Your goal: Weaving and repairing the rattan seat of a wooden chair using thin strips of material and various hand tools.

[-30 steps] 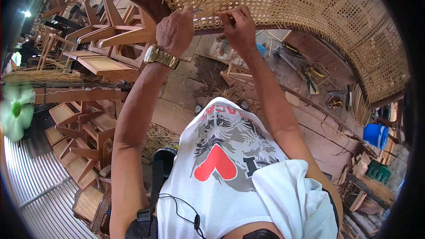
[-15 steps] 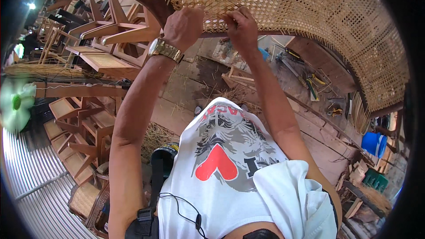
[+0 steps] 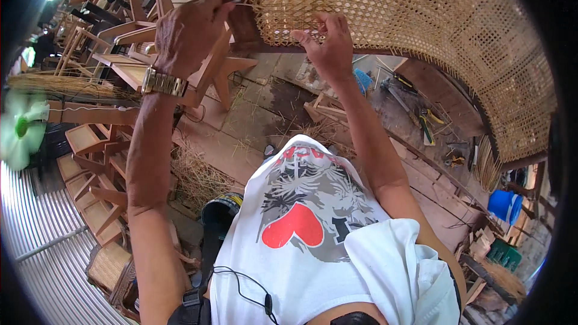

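A woven cane panel (image 3: 385, 12) with an open mesh spans the upper right, set in a dark wooden frame (image 3: 245, 27). Off the panel's left edge, my left hand (image 3: 189, 39), with a gold watch (image 3: 164, 82) at its wrist, is closed in a pinch. A thin pale cane strand (image 3: 242, 4) runs from its fingertips to the weave. My right hand (image 3: 331, 45) is at the near edge of the mesh, its thumb apart from the bent fingers. Its fingertips touch or nearly touch the cane, and no strand shows clearly in them.
Unfinished wooden chair frames (image 3: 114, 162) are stacked at the left, near a spinning green fan (image 3: 23, 127). Pliers (image 3: 426, 127) and other hand tools lie on the right, with a blue bucket (image 3: 506, 206) beyond. Cane scraps (image 3: 201, 177) litter the floor.
My left hand has moved left, away from the mesh, drawing out the strand. My right hand has shifted slightly, its thumb and fingers now spread. The panel appears slightly farther right and lower.
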A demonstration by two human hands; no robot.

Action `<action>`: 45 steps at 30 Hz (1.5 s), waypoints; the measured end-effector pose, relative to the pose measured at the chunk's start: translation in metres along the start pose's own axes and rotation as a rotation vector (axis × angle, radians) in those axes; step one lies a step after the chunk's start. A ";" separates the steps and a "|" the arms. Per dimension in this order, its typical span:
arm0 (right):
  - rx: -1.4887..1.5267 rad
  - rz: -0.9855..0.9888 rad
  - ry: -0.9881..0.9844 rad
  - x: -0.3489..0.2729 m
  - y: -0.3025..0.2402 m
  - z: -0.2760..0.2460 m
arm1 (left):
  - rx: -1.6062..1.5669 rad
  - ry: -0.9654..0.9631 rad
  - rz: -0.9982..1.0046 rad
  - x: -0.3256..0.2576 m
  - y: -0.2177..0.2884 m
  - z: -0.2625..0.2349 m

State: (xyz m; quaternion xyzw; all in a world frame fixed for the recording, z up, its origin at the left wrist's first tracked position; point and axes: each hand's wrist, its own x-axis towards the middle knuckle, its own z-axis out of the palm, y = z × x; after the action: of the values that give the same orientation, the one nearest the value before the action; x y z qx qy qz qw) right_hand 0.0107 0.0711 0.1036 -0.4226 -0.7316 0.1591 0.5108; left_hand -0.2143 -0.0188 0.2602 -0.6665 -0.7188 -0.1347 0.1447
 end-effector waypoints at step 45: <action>-0.130 -0.295 -0.141 -0.018 0.026 -0.015 | 0.170 0.227 0.120 0.024 -0.052 -0.004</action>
State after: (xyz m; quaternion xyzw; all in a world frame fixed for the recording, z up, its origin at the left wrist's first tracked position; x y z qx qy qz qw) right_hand 0.0379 0.0692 0.0821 -0.3305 -0.8285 0.0641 0.4475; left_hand -0.2673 -0.0021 0.2734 -0.6742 -0.6653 -0.1391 0.2888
